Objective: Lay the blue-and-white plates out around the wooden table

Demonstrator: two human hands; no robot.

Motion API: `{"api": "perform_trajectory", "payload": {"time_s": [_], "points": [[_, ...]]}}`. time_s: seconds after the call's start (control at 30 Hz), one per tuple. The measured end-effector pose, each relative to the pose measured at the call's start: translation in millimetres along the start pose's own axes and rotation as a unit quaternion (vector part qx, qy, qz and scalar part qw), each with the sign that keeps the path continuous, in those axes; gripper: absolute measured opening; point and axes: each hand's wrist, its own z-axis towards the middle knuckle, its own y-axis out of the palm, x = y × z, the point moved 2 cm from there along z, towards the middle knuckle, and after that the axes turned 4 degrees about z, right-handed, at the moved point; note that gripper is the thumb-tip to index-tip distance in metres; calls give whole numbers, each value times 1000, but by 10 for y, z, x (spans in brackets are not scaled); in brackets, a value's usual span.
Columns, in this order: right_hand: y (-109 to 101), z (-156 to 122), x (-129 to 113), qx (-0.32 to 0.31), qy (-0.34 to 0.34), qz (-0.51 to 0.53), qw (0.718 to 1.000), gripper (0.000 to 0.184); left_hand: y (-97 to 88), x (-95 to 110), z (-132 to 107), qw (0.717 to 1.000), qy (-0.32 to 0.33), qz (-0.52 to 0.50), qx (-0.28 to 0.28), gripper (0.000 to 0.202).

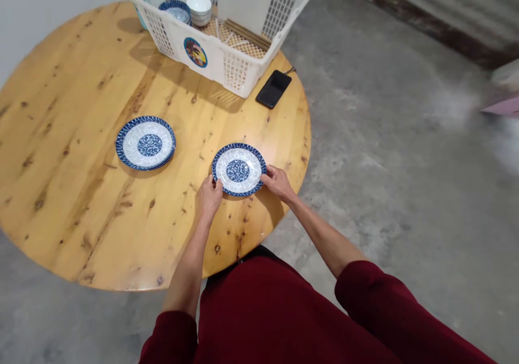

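Blue-and-white plate (239,170), round and glazed with a patterned rim and a dark medallion at its centre, lies flat on the round wooden table (81,83) near the edge closest to the person. That table is the largest thing in view: pale knotty pine with a glossy varnish, standing on a grey concrete floor (385,191). At its far side sits a white plastic basket (227,66), rectangular with latticed walls and an oval sticker on its front; inside it are a blue-patterned bowl (177,10), a stack of plain white bowls (199,7) and thin wooden slats across the bottom. A second plate (146,143) of the same pattern lies to the left, well apart from the first. A black phone (274,88), flat and glossy, rests just beside the basket's near right corner. The left hand (210,197) grips the near plate's left rim with its fingertips, and the right hand (278,182) grips the right rim; both arms emerge from dark red sleeves.
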Motion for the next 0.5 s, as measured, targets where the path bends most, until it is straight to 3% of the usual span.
{"api": "perform_trajectory", "payload": {"time_s": [0.13, 0.23, 0.37, 0.5], "points": [[-18, -49, 66, 2, 19, 76, 997, 30, -14, -31, -44, 998, 1, -63, -9, 26], [-167, -300, 205, 82, 67, 158, 982, 42, -128, -147, -241, 996, -17, -87, 22, 42], [-545, -1067, 562, 210, 108, 182, 955, 42, -410, -470, -762, 991, -54, -81, 88, 44], [-857, -2066, 1057, 274, 224, 162, 921, 42, -653, -909, -1404, 976, -134, -84, 151, 46]]}}
